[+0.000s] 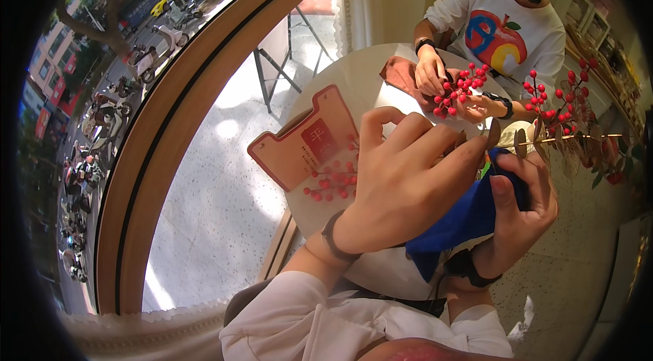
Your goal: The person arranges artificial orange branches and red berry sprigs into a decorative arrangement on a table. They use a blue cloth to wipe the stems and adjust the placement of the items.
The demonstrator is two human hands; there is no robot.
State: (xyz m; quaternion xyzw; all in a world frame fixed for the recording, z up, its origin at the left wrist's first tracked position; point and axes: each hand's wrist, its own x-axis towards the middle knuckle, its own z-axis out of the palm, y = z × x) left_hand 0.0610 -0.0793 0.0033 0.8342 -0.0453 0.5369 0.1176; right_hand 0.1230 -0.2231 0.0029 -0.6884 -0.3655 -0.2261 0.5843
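Above a round table (326, 214), my right hand (528, 198) grips a blue cloth (459, 213), which hangs down to the left below the palm. My left hand (413, 172) is beside it with bent fingers, its thumb and index fingertips near the cloth's upper edge; whether they pinch anything cannot be told. A small green and orange patch shows between the hands, mostly hidden. A leafy stem (566, 140) of flat brownish leaves crosses just above my right fingers. Red berry sprigs (331, 181) appear beside my left hand.
Across the table a person (502, 40) handles a reddish-brown cloth (403, 75) behind more red berries (461, 88). A red-edged card or board (314, 142) bearing writing stands at the table's left. A curved wooden window frame (168, 106) runs along the left, with parked scooters outside.
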